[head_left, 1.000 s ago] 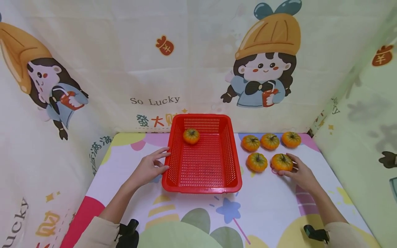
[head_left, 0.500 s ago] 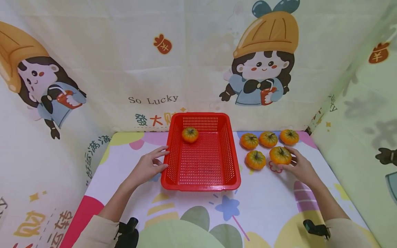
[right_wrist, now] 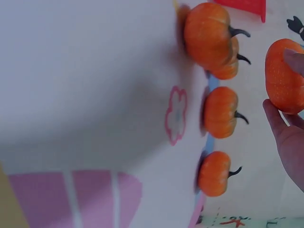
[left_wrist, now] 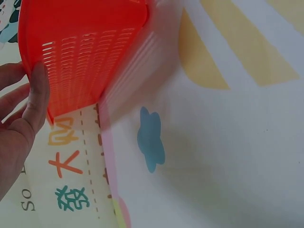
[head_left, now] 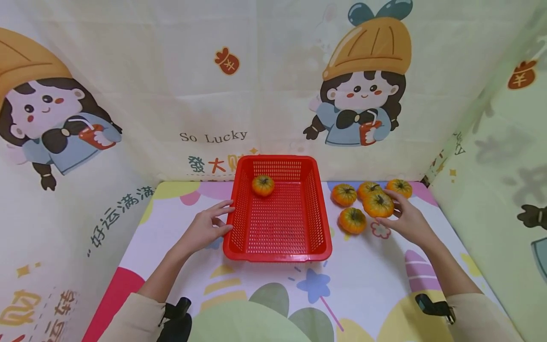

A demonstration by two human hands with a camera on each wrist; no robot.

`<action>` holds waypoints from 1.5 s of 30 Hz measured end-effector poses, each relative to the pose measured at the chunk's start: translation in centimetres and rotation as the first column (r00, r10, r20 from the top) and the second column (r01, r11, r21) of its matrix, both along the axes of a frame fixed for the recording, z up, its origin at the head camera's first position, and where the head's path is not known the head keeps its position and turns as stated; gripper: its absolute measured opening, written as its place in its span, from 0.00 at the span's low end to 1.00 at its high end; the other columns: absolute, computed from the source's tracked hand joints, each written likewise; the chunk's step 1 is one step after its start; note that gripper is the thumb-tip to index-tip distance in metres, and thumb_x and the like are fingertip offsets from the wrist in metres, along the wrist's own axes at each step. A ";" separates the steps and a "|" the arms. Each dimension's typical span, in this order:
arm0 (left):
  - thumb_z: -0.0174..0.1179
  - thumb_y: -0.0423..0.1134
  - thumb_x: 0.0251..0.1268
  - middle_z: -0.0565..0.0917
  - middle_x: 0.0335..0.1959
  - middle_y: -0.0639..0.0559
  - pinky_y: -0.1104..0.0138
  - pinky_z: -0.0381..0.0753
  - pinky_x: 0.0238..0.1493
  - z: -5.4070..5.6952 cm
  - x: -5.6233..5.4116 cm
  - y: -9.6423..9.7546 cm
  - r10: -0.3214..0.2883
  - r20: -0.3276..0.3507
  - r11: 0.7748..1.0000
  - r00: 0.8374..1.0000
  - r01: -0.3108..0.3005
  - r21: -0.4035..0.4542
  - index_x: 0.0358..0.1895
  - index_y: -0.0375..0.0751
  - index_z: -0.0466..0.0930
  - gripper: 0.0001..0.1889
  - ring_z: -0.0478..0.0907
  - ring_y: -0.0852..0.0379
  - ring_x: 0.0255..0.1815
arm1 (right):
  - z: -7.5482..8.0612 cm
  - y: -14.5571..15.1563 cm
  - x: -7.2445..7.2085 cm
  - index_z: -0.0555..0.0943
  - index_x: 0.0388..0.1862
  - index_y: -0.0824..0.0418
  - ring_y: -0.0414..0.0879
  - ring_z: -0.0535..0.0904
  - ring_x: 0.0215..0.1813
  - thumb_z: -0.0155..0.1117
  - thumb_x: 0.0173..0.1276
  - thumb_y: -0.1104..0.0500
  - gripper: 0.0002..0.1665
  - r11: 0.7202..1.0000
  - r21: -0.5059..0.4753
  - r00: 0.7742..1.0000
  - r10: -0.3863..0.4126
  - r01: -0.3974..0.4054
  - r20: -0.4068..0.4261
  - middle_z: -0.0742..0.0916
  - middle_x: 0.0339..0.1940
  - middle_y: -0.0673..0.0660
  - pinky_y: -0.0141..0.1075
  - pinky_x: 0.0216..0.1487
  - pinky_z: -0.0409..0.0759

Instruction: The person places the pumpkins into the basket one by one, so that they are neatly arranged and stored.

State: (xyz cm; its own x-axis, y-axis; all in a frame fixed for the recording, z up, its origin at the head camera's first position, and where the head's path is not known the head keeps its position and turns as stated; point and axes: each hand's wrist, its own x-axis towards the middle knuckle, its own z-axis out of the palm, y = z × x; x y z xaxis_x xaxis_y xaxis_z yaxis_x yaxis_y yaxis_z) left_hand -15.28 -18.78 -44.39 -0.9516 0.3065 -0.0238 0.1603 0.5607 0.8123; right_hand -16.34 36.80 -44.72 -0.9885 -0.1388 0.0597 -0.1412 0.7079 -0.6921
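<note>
A small orange pumpkin with green-tinged top is held between the thumb and fingers of my right hand. It is lifted off the table and partly overlaps a pumpkin behind it in the head view. The right wrist view shows the held pumpkin with the thumb across its side. My left hand touches the left rim of the red plastic basket, fingers and thumb spread. In the left wrist view, a thumb lies along the basket's outer wall. One pumpkin sits inside near the back left.
Right of the basket, more pumpkins rest on the patterned table: one in front, and a back row with a left, a partly hidden middle and a right one. A printed cloth wall rises behind.
My right hand has raised the front-right pumpkin off the table and carried it left and toward the back row, uncovering a printed flower. The left hand has stayed at the basket's rim.
</note>
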 end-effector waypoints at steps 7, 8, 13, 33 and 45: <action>0.69 0.32 0.66 0.67 0.80 0.46 0.67 0.89 0.40 0.1 -0.1 -0.1 -0.004 -0.001 1.000 1.000 0.004 0.002 0.72 0.36 0.74 0.31 0.86 0.56 0.37 | 2.2 -2.5 -1.0 0.57 0.83 0.61 0.71 0.70 0.73 0.76 0.66 0.58 0.53 0.996 -0.050 0.997 0.079 -0.079 0.005 0.69 0.77 0.71 0.30 0.63 0.77; 0.69 0.32 0.66 0.67 0.80 0.46 0.67 0.89 0.40 0.2 -0.1 -0.1 -0.005 -0.001 1.000 1.000 0.005 0.002 0.72 0.36 0.74 0.31 0.86 0.56 0.37 | 2.5 -2.9 -1.2 0.57 0.83 0.60 0.71 0.69 0.74 0.76 0.66 0.58 0.53 0.994 -0.049 0.995 0.096 -0.096 -0.006 0.69 0.77 0.70 0.35 0.65 0.78; 0.69 0.32 0.66 0.67 0.80 0.46 0.68 0.89 0.39 0.1 0.0 0.0 -0.003 -0.010 1.000 1.000 0.003 -0.003 0.72 0.36 0.74 0.31 0.85 0.56 0.37 | 3.8 -5.0 -2.2 0.59 0.83 0.56 0.70 0.67 0.76 0.77 0.65 0.58 0.53 0.989 -0.025 0.989 0.147 -0.147 -0.023 0.69 0.79 0.67 0.60 0.64 0.76; 0.70 0.32 0.65 0.68 0.79 0.46 0.68 0.89 0.39 0.1 0.1 0.0 -0.004 -0.031 1.000 1.000 0.004 -0.012 0.71 0.35 0.75 0.30 0.85 0.55 0.37 | 6.4 -13.9 -8.8 0.61 0.80 0.53 0.62 0.70 0.75 0.79 0.62 0.56 0.52 0.979 -0.009 0.975 0.204 -0.204 0.089 0.71 0.78 0.59 0.55 0.66 0.81; 0.70 0.32 0.64 0.68 0.79 0.46 0.68 0.89 0.40 -0.1 0.1 0.0 -0.007 -0.032 1.000 0.999 0.006 -0.006 0.71 0.36 0.75 0.31 0.85 0.56 0.37 | 7.0 -19.2 -11.8 0.62 0.79 0.56 0.59 0.70 0.73 0.77 0.64 0.58 0.49 0.981 -0.010 0.970 0.195 -0.196 0.146 0.73 0.75 0.62 0.54 0.72 0.76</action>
State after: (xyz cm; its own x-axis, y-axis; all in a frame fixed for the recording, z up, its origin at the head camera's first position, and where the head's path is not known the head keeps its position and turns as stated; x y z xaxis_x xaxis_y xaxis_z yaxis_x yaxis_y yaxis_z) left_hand -15.17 -18.75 -44.50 -0.9499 0.3126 0.0046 0.1895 0.5640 0.8037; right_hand -28.12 17.56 -37.72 -0.9402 -0.3301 -0.0836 -0.1753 0.6797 -0.7123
